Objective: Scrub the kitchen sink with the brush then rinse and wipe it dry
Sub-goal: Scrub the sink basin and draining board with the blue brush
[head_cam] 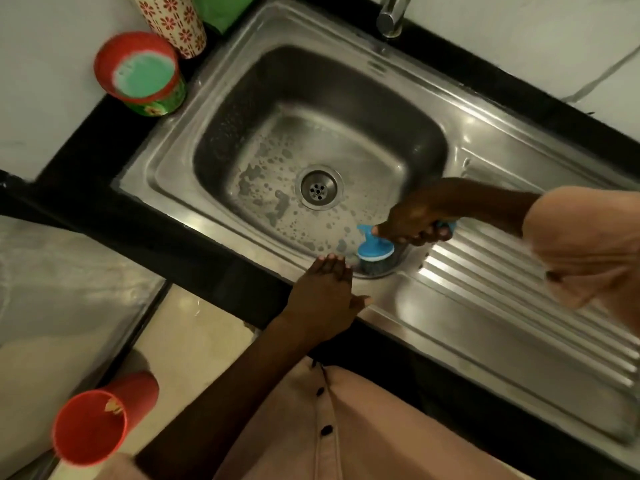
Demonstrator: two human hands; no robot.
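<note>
The stainless steel sink fills most of what I can see, its basin patched with soapy foam around the drain near the middle, and a ribbed drainboard running off toward 4 o'clock. The chrome tap stands at 12 o'clock, not running as far as I can tell, which fits scrubbing with rinsing not yet begun, by my reckoning. The left hand lies with its fingers straight on the near rim at about 6 o'clock of the basin, grasping nothing; I would say it is there to steady the person leaning in. The right hand is clenched round the handle of the blue scrub brush, fingers wrapped over the top, probably so weight goes down into the bristles. The brush sits in the basin's near corner at about 5 o'clock from the drain, just beside the left fingertips. Its handle lies roughly level, its long axis running 9 to 3 o'clock, head end toward 9, dark bristles pointing down against the steel. A red tub of green paste and a flowered cup wait at 10 o'clock, handy but clear of the splash.
</note>
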